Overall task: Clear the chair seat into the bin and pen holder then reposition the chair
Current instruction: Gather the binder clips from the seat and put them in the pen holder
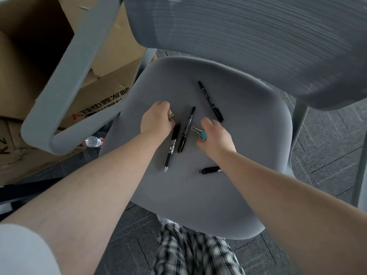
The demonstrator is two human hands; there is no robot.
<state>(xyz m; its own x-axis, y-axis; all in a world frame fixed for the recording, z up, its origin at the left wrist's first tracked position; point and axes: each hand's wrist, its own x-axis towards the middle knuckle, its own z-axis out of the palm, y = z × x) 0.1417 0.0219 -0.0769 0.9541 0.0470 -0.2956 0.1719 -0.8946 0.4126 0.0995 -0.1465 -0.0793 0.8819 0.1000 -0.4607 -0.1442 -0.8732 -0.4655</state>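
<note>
A grey chair seat (248,155) fills the middle of the head view. On it lie a black gel pen (171,150), a black marker (185,132) beside it, and a second black marker (211,101) farther back. A short black pen part (211,170) lies partly under my right forearm. My left hand (156,120) is curled at the seat's left, with a small metal clip (171,115) pinched in its fingers. My right hand (215,138) is shut on a teal binder clip (202,133) with silver wire handles.
The chair's mesh backrest (258,36) rises at the top and its grey armrest (65,80) curves at the left. Cardboard boxes (103,80) stand behind the armrest, with a plastic bottle (93,141) on the floor. Dark carpet surrounds the chair.
</note>
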